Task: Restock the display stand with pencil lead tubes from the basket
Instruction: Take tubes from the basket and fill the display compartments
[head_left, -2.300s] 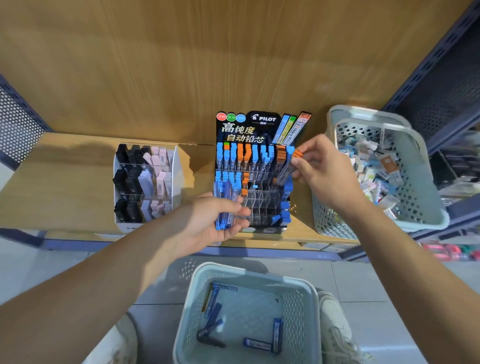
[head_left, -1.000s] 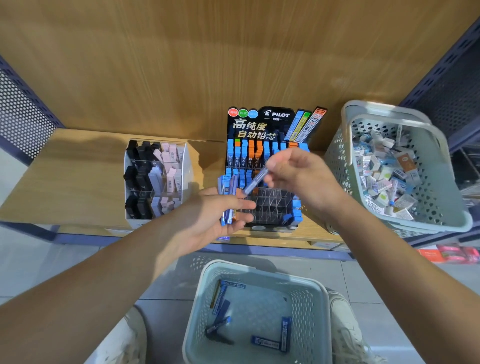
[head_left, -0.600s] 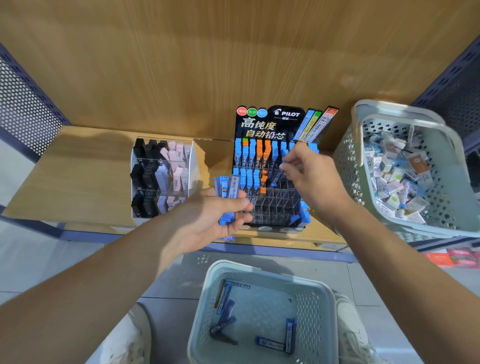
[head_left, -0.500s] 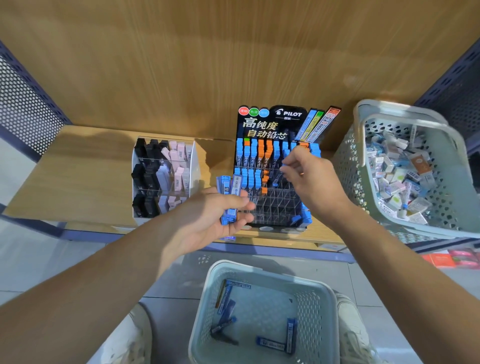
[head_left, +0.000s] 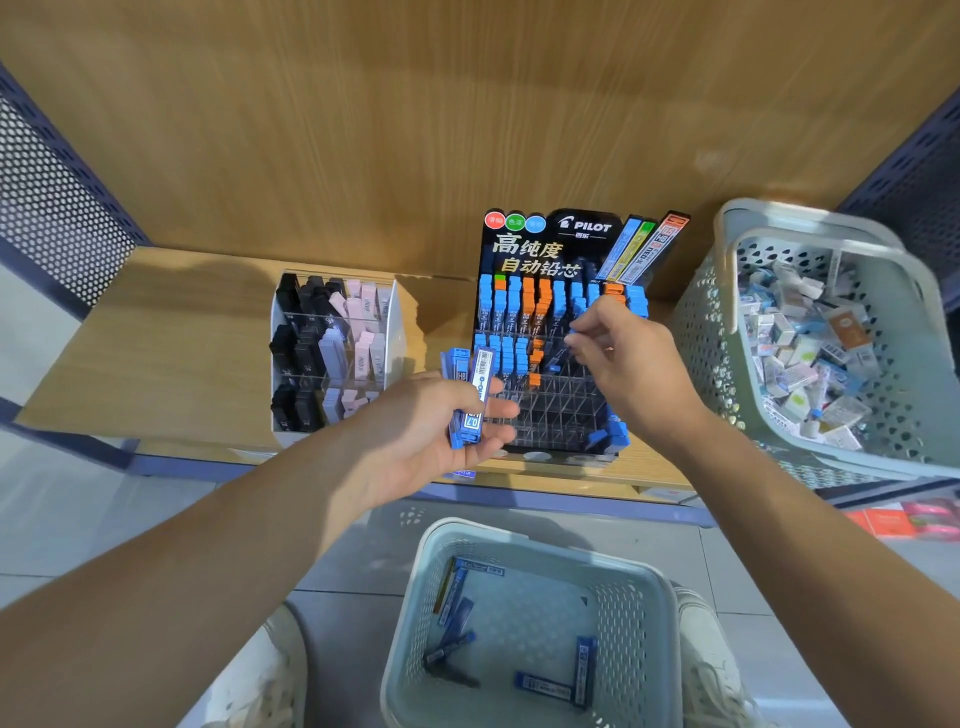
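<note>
As a person restocks a Pilot display stand (head_left: 545, 244) on a wooden shelf (head_left: 156, 338), both bare forearms reach up from the lower corners of the head view toward the rack. The left hand (head_left: 441, 426), palm turned inward, is clamped around a bundle of blue lead tubes (head_left: 470, 395), fingers curled over the bundle, which stands nearly upright just left of the stand. The right hand (head_left: 628, 364) is raised over the stand's second tier, wrist bent, thumb and forefinger closed together on what looks to be the top of a single tube (head_left: 558, 358), which slants down toward the clear slots; the other fingers are loosely curled. Blue and orange tubes fill the upper rows, while the lower slots are mostly bare. Below the shelf, a pale basket (head_left: 519, 540) holds a few loose tubes (head_left: 584, 670). A second basket (head_left: 810, 228), full of small packets, sits at the right; a clear organiser (head_left: 332, 353) of black and pink items stands at the left
</note>
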